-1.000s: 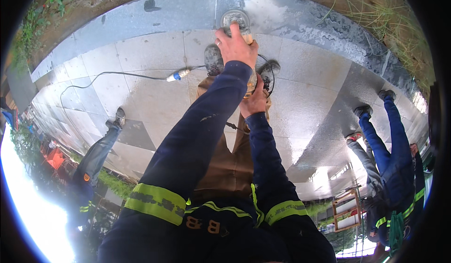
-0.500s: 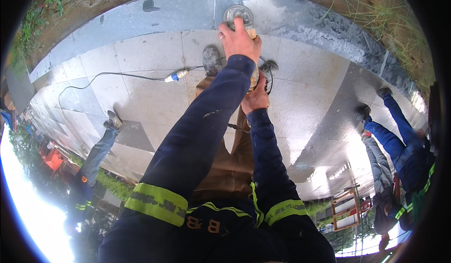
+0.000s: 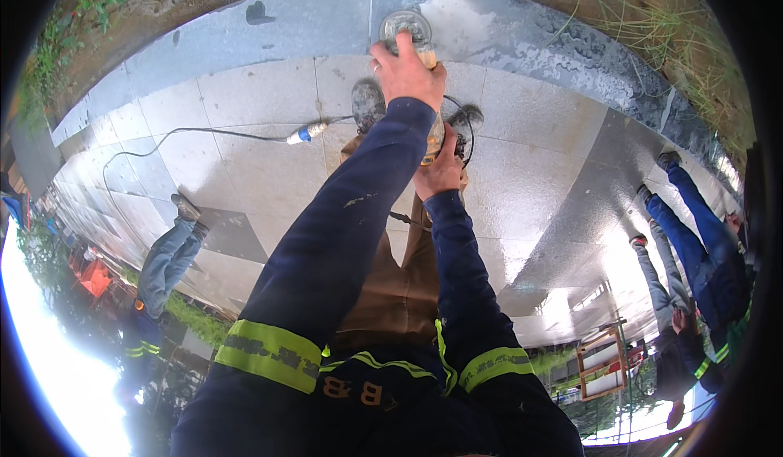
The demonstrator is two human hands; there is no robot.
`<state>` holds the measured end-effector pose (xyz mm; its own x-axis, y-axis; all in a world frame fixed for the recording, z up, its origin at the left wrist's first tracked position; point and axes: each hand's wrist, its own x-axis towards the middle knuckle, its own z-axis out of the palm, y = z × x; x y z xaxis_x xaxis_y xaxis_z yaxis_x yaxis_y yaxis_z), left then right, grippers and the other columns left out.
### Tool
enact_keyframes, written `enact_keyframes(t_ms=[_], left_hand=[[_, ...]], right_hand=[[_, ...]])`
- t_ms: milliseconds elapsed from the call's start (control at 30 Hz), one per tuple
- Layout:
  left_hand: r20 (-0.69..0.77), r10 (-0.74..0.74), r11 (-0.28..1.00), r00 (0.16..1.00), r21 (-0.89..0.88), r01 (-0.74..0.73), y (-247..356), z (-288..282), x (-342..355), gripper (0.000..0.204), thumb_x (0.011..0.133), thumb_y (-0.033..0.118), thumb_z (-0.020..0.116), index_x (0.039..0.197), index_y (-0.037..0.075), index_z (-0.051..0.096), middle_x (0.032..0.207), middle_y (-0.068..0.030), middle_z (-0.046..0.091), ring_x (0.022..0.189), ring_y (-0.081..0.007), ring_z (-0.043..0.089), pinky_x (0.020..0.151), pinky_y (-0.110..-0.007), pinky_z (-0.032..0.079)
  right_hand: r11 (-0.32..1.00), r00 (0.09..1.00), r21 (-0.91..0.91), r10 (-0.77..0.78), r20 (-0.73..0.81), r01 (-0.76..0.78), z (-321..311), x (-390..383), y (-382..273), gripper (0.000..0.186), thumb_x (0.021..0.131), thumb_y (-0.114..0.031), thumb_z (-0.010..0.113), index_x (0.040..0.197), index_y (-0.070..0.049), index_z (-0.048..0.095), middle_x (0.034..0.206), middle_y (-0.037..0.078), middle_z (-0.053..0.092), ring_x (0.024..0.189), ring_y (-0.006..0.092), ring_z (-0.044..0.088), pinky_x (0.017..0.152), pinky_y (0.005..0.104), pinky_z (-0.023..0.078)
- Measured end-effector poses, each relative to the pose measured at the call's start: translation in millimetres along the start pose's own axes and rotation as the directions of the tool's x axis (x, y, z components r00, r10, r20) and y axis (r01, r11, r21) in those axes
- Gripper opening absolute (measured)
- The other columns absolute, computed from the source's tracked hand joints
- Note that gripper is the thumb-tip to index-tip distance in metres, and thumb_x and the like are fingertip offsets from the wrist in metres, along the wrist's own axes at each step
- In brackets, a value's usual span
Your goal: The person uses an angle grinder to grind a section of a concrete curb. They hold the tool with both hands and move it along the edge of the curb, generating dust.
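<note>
A yellow angle grinder (image 3: 427, 59) with a round disc guard at its far end stretches away from me. Its disc end rests over the grey-blue stone border slab (image 3: 318, 18), left of a pale patch. My left hand (image 3: 409, 75) is closed over the front of the grinder, behind the disc, with fingers spread across the head. Closer to my body, my right hand (image 3: 441, 167) wraps round the rear of the tool's body. The disc's underside is hidden. A black cord (image 3: 471, 135) loops beside my right hand.
My shoes (image 3: 369, 104) stand on wet pale paving tiles (image 3: 245, 90). A white-and-blue plug connector (image 3: 307, 133) lies on a cable to the left. Soil and grass (image 3: 652, 16) edge the border. Other people stand left (image 3: 167, 261) and right (image 3: 701, 253); a wooden frame (image 3: 601, 363) stands behind.
Both hands and the grinder have shifted slightly left, with the disc end moving along the border slab. The people at left and right have changed their stance.
</note>
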<state>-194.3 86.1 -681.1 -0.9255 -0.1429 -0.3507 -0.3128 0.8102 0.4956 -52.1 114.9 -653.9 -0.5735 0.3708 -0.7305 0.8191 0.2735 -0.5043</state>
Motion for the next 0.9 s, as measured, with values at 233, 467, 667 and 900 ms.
enact_keyframes(t_ms=[233,467,667,900], left_hand=[[0.0,0.047,0.998,0.999,-0.045,-0.047,4.0,0.5,3.7,0.071,0.07,0.015,0.079,0.13,0.007,0.043,0.125,-0.0284,0.036,0.111,-0.052,0.045,0.094,-0.053,0.045],[0.018,0.008,1.0,1.0,-0.022,-0.008,8.6,1.1,1.8,0.069,0.07,0.014,0.078,0.129,0.007,0.044,0.124,-0.028,0.036,0.111,-0.0519,0.046,0.093,-0.053,0.046],[0.0,-0.015,1.0,1.0,-0.026,0.015,7.7,-1.2,6.7,0.07,0.069,0.017,0.079,0.129,0.007,0.045,0.124,-0.0265,0.037,0.111,-0.0504,0.047,0.094,-0.052,0.046],[-0.012,0.017,0.999,1.0,-0.033,-0.017,10.8,5.7,6.8,0.069,0.068,0.017,0.079,0.127,0.007,0.045,0.124,-0.0274,0.037,0.111,-0.0518,0.047,0.093,-0.054,0.046]], right_hand=[[0.998,1.0,0.056,-0.007,-0.03,0.009,-5.4,4.9,-4.4,0.082,0.073,-0.009,0.067,0.144,-0.02,0.028,0.104,0.022,0.068,0.094,0.0436,0.066,0.08,0.0465,0.055],[0.996,0.996,0.031,-0.082,-0.041,0.083,-5.8,5.6,3.4,0.086,0.073,-0.019,0.077,0.144,-0.019,0.028,0.105,0.021,0.069,0.098,0.0406,0.067,0.08,0.0443,0.055],[0.998,0.999,0.03,-0.052,0.0,0.052,-3.9,9.1,0.2,0.089,0.072,-0.02,0.079,0.144,-0.019,0.028,0.105,0.021,0.069,0.098,0.04,0.067,0.081,0.0442,0.055],[0.995,0.996,0.068,-0.068,-0.052,0.071,-7.6,12.2,1.3,0.086,0.074,-0.02,0.077,0.145,-0.02,0.028,0.102,0.023,0.069,0.095,0.0428,0.067,0.08,0.0467,0.054]])
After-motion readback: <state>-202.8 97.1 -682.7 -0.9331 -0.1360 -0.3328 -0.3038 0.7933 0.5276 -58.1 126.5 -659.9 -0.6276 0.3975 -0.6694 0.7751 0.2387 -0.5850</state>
